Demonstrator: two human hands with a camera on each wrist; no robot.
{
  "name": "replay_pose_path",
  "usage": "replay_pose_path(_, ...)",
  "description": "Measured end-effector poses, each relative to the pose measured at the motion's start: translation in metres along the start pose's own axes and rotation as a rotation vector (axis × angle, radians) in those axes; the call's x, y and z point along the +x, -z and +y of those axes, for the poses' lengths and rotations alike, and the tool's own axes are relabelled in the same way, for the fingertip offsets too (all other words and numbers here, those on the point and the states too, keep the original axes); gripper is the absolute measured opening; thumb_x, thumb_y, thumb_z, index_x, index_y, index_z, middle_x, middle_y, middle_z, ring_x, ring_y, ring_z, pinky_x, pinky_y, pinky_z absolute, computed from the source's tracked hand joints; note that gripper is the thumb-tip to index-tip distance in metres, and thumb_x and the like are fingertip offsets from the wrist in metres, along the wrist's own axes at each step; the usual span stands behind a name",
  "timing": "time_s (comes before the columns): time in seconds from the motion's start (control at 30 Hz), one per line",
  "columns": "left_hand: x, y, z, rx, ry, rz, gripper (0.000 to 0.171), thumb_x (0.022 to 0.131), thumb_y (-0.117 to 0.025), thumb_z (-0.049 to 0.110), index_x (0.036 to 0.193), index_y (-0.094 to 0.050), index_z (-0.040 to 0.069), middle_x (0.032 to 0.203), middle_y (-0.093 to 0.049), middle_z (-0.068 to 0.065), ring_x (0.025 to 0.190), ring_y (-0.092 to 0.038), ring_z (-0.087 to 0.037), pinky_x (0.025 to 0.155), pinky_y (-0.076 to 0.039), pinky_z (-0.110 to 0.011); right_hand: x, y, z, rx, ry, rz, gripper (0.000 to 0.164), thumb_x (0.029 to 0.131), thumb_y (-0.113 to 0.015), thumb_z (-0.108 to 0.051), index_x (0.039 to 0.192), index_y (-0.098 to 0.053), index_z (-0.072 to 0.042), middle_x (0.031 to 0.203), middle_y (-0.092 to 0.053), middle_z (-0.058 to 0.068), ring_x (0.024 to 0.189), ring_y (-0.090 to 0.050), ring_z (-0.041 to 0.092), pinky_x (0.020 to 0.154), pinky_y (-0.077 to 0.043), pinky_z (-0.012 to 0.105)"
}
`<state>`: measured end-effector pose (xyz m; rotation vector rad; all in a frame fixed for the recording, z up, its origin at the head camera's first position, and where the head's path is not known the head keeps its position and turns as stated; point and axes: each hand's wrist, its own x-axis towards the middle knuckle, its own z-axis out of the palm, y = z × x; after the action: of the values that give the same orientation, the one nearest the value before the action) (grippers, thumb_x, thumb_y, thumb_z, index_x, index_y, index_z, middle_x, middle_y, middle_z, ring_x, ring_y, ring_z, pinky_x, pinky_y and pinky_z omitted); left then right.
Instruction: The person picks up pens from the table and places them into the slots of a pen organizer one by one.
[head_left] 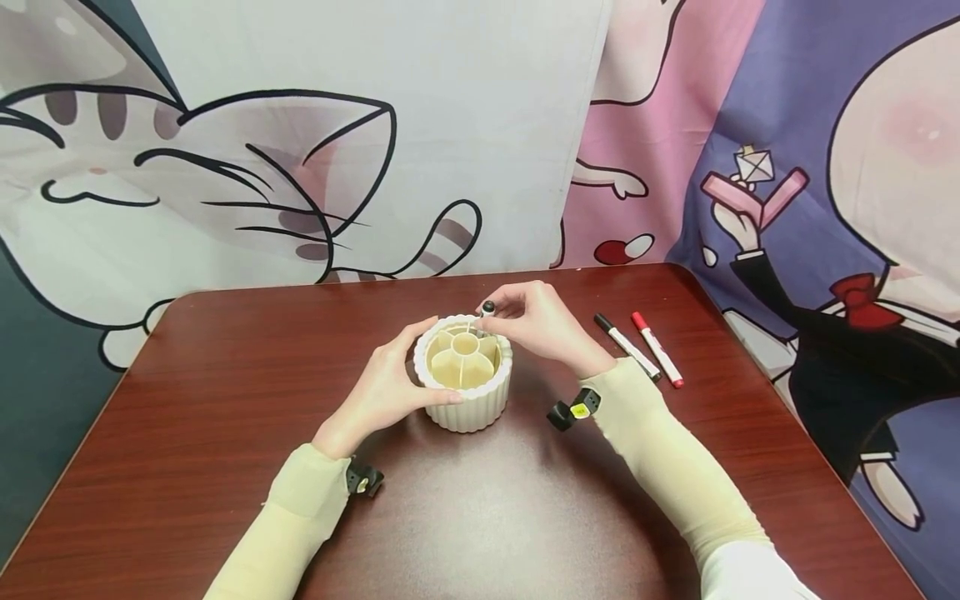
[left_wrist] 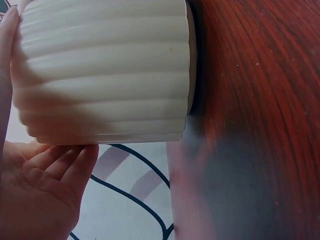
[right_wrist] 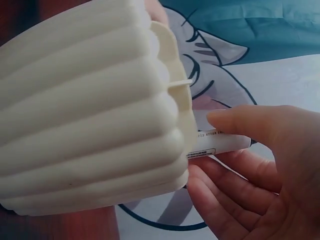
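A cream ribbed pen holder (head_left: 471, 412) with several inner compartments stands upright on the table. My left hand (head_left: 384, 379) grips it from the left, thumb along the front rim and fingers round the far side; its ribbed wall (left_wrist: 110, 75) fills much of the left wrist view. At the back right of the rim, my right hand (head_left: 538, 318) pinches a white marker (right_wrist: 222, 144) with a black end. The marker's lower part is hidden inside the holder, and which compartment it is in cannot be told.
To the right on the brown table (head_left: 225, 400) lie a black-capped marker (head_left: 628, 347) and a red-capped marker (head_left: 657, 350), side by side. A cloth with cartoon figures (head_left: 465, 125) hangs behind the table's far edge and along the right.
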<state>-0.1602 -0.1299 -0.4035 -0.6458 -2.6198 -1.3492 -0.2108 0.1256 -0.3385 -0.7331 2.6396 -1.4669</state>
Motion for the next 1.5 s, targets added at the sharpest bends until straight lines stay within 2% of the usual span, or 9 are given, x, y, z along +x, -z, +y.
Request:
replay_pose_path(0.17,-0.001,0.000,0.000,-0.008,-0.001,0.001,0.109,0.061,-0.096,0.054,0.151,-0.047,0.016,0.137,-0.060,0.001,0.117,-0.059,-0.016,0.097,-0.050,-0.047,0.001,-0.002,0.002,-0.025,0.011,-0.001,0.018,0.085,-0.085,-0.024,0.099,-0.080,-0.014,0.085,-0.073,-0.005,0.076,-0.069,0.015,0.072,-0.058,0.033)
replay_pose_path(0.43,-0.002,0.000,0.000,0.001,0.003,-0.005,0.113,0.061,-0.094,0.057,0.153,-0.044,0.016,0.141,-0.057,0.002,0.121,-0.056,-0.015,0.100,-0.047,-0.042,-0.007,0.010,0.001,-0.006,-0.003,0.036,0.029,0.085,-0.085,-0.033,0.109,-0.078,-0.019,0.095,-0.074,-0.006,0.084,-0.070,0.012,0.079,-0.058,0.032)
replay_pose_path(0.67,-0.005,0.004,0.004,0.048,-0.005,-0.032,0.118,0.062,-0.090,0.066,0.155,-0.040,0.014,0.149,-0.050,0.001,0.130,-0.051,-0.016,0.105,-0.044,-0.044,-0.031,0.035,0.014,-0.039,-0.120,0.115,0.037,0.084,-0.084,-0.044,0.113,-0.078,-0.024,0.107,-0.074,-0.008,0.093,-0.070,0.011,0.082,-0.058,0.035)
replay_pose_path(0.83,-0.010,0.007,0.006,0.120,-0.022,-0.040,0.117,0.065,-0.087,0.068,0.155,-0.039,0.010,0.153,-0.046,-0.002,0.135,-0.048,-0.020,0.108,-0.042,-0.045,-0.053,0.053,0.036,-0.119,-0.191,0.141,0.039,0.084,-0.083,-0.047,0.116,-0.077,-0.025,0.114,-0.072,-0.006,0.097,-0.068,0.011,0.083,-0.056,0.038)
replay_pose_path(0.93,-0.014,0.010,0.007,0.149,-0.020,-0.044,0.115,0.066,-0.085,0.069,0.155,-0.040,0.010,0.154,-0.046,-0.002,0.136,-0.047,-0.021,0.108,-0.042,-0.046,-0.065,0.063,0.053,-0.185,-0.196,0.145,0.039,0.086,-0.082,-0.047,0.116,-0.077,-0.023,0.113,-0.073,-0.004,0.094,-0.069,0.013,0.081,-0.056,0.037)
replay_pose_path(1.1,-0.020,0.014,0.011,0.187,-0.039,-0.033,0.108,0.069,-0.082,0.070,0.151,-0.044,0.011,0.150,-0.050,-0.002,0.134,-0.049,-0.021,0.109,-0.042,-0.044,-0.085,0.073,0.074,-0.221,-0.257,0.125,0.043,0.086,-0.082,-0.043,0.119,-0.076,-0.015,0.115,-0.073,0.004,0.094,-0.071,0.021,0.078,-0.057,0.035)
replay_pose_path(1.33,-0.023,0.017,0.014,0.191,-0.030,0.000,0.098,0.068,-0.084,0.068,0.140,-0.051,0.010,0.143,-0.055,-0.003,0.131,-0.052,-0.024,0.107,-0.043,-0.046,-0.104,0.080,0.092,-0.284,-0.298,0.102,0.041,0.086,-0.085,-0.025,0.121,-0.074,-0.006,0.103,-0.076,0.009,0.090,-0.073,0.024,0.074,-0.058,0.034)
replay_pose_path(1.5,-0.016,0.017,0.011,0.176,-0.019,-0.011,0.107,0.069,-0.084,0.067,0.150,-0.043,0.009,0.150,-0.049,-0.005,0.134,-0.049,-0.026,0.108,-0.042,-0.047,-0.114,0.080,0.102,-0.317,-0.317,0.066,0.038,0.084,-0.086,-0.019,0.117,-0.075,-0.003,0.100,-0.076,0.008,0.089,-0.072,0.022,0.075,-0.056,0.034)
